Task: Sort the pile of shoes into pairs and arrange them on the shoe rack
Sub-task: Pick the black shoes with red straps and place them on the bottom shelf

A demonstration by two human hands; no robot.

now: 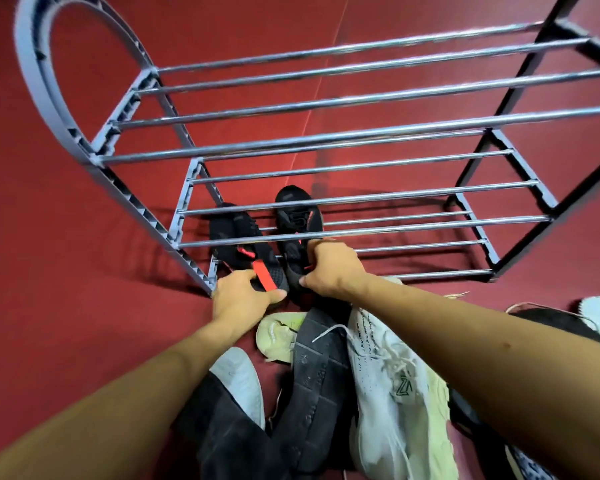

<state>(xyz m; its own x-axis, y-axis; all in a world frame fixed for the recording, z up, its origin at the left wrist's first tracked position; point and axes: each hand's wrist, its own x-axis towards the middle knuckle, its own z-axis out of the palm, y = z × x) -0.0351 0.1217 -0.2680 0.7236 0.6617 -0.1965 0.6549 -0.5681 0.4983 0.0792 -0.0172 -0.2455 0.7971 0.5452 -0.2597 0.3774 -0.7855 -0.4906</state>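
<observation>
- Rack [326,140]: grey frame with chrome bars, standing on the red floor [66,271].
- Black pair: left shoe [236,233] and right shoe [297,216] side by side on the lowest tier, at its left end, toes far.
- Left hand [243,296]: fingers curled round the left shoe's heel.
- Right hand [329,268]: fingers gripping the right shoe's heel.
- Pile [361,393]: white and black shoes on the near floor.
</observation>
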